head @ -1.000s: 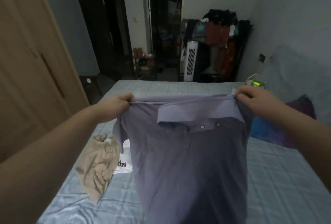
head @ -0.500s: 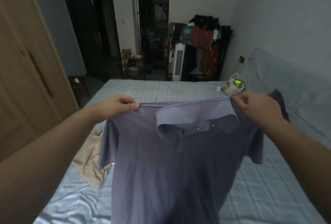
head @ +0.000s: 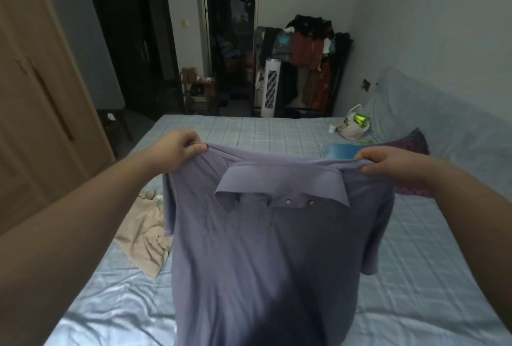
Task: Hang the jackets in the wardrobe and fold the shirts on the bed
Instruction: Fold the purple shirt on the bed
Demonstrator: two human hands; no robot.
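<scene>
I hold a lilac polo shirt (head: 266, 257) spread out in the air above the bed (head: 415, 276), collar and two buttons facing me. My left hand (head: 177, 150) pinches its left shoulder and my right hand (head: 388, 163) pinches its right shoulder. The shirt's body hangs straight down and both short sleeves dangle. A crumpled beige garment (head: 146, 237) lies on the bed to the left, partly hidden behind the shirt.
The wooden wardrobe (head: 36, 113) stands closed at the left. A plastic bag (head: 352, 125), a blue item (head: 340, 150) and a purple cushion (head: 410, 168) lie at the bed's right. Behind the bed are a loaded clothes rack (head: 310, 49), a white tower fan (head: 271, 88) and a dark doorway (head: 230, 41).
Both hands have lowered the shirt slightly and spread it wider. The sleeves have fallen free at both sides. The view has tilted down towards the bed.
</scene>
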